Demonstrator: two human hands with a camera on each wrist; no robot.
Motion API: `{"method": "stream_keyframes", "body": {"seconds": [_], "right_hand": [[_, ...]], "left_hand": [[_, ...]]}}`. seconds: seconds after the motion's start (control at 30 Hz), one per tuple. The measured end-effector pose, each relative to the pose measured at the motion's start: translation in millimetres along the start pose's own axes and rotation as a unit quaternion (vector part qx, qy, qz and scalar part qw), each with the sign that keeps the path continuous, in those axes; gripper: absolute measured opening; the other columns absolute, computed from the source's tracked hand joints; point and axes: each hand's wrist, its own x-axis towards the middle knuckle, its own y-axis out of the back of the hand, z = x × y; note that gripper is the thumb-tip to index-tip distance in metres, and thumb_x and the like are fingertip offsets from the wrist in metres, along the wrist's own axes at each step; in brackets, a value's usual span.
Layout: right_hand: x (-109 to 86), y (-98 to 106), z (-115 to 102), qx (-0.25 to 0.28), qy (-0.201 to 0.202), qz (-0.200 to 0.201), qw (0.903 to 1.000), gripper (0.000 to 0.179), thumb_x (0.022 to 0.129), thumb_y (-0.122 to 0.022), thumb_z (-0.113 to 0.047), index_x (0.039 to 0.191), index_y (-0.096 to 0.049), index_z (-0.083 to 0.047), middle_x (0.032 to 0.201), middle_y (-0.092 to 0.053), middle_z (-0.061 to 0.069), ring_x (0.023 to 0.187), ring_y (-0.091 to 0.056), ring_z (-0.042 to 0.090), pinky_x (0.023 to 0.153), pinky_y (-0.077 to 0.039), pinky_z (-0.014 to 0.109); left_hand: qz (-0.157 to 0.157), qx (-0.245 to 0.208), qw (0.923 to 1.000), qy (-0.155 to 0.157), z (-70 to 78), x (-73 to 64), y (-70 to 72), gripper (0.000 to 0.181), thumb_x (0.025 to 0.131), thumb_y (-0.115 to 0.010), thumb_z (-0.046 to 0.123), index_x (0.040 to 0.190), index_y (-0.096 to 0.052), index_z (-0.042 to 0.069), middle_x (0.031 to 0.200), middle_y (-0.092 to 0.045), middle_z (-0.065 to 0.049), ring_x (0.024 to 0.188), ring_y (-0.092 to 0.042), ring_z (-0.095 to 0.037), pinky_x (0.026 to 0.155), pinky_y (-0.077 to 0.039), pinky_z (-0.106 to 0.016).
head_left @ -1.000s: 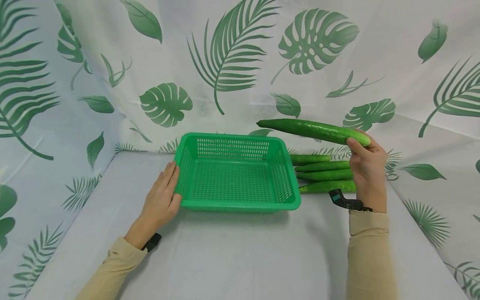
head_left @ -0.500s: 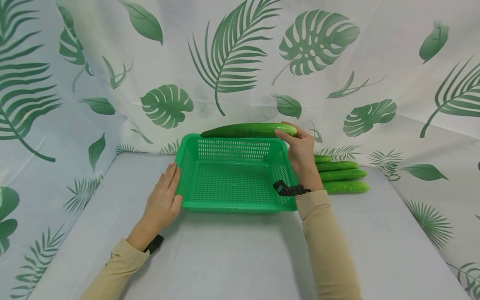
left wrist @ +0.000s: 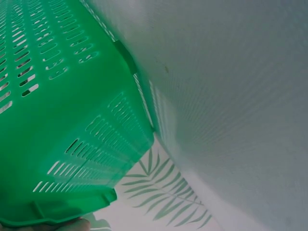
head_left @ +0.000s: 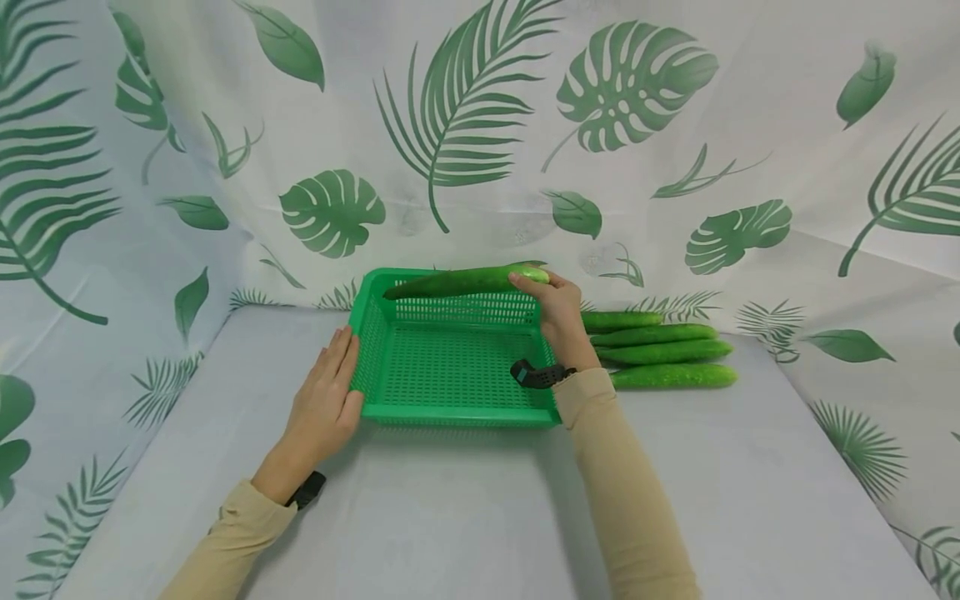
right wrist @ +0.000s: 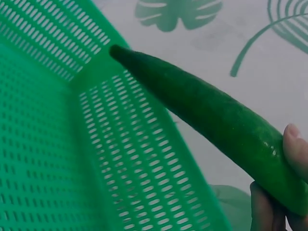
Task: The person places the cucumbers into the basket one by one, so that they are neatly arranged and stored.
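A cucumber (head_left: 457,282) is pinched near its pale end by my right hand (head_left: 562,317), thumb on the near side. It lies nearly level over the far wall of a green plastic basket (head_left: 465,412), its dark tip towards the far left corner. In the right wrist view the cucumber (right wrist: 207,110) crosses above the perforated wall, apart from the basket floor. My left hand (head_left: 324,396) rests against the basket's left rim with its fingers straight. The left wrist view has the basket's outer side (left wrist: 72,125) and only a sliver of fingertips at the lower edge.
Several cucumbers (head_left: 667,352) lie side by side on the white table (head_left: 465,508), just right of the basket, their left ends partly behind my right wrist. A white curtain (head_left: 480,125) printed with green leaves rises behind and at both sides.
My right hand has carried the cucumber left from above the loose ones, then lowered it over the basket's far side. The left hand and basket have stayed put.
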Motion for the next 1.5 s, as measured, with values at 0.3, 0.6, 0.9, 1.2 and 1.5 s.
{"method": "stream_keyframes", "body": {"seconds": [0.3,0.6,0.9,1.2,1.5], "right_hand": [[4.2,1.6,16.0,-0.023,-0.014,-0.003,0.9996,0.05,0.09,-0.072,-0.007,0.136,-0.057,0.003,0.148,-0.039,0.012,0.139,-0.032,0.025,0.116,-0.03,0.037],[9.4,3.4,24.7,-0.108,-0.026,-0.012,0.9938,0.052,0.087,-0.075,-0.007,0.136,-0.059,-0.001,0.146,-0.038,0.018,0.132,-0.038,0.033,0.115,-0.03,0.049],[13.7,5.7,28.7,-0.195,-0.067,-0.001,0.9785,0.055,0.091,-0.07,-0.006,0.143,-0.053,-0.004,0.158,-0.029,0.015,0.147,-0.023,0.036,0.117,-0.023,0.054],[12.8,4.4,29.7,-0.216,-0.102,-0.006,0.9711,0.055,0.094,-0.058,0.003,0.147,-0.044,0.001,0.159,-0.025,0.018,0.149,-0.016,0.038,0.118,-0.021,0.053],[9.9,2.8,24.0,-0.212,-0.108,-0.025,0.9709,0.055,0.097,-0.057,-0.001,0.149,-0.04,0.002,0.159,-0.027,0.017,0.149,-0.016,0.036,0.118,-0.022,0.05]], "left_hand": [[0.004,-0.002,1.0,-0.004,0.5,0.4,-0.8,0.065,0.085,-0.042,0.0,0.148,-0.031,-0.014,0.158,-0.024,-0.028,0.147,-0.022,-0.04,0.117,-0.022,-0.054],[0.0,-0.01,0.9999,-0.002,-1.8,-0.1,-0.8,0.065,0.087,-0.04,0.001,0.149,-0.029,-0.013,0.159,-0.022,-0.027,0.149,-0.018,-0.036,0.118,-0.02,-0.051],[-0.001,-0.011,0.9999,-0.003,-2.8,-0.5,-0.5,0.065,0.087,-0.041,0.0,0.149,-0.029,-0.013,0.159,-0.022,-0.027,0.147,-0.021,-0.041,0.119,-0.019,-0.05],[-0.004,-0.011,0.9999,0.003,-2.3,-0.3,0.5,0.065,0.087,-0.041,0.0,0.15,-0.028,-0.013,0.159,-0.022,-0.027,0.149,-0.018,-0.036,0.119,-0.018,-0.049],[-0.004,-0.013,0.9999,-0.001,-2.6,-0.2,-0.3,0.065,0.087,-0.041,0.0,0.149,-0.029,-0.013,0.159,-0.022,-0.027,0.147,-0.021,-0.041,0.119,-0.018,-0.049]]}}
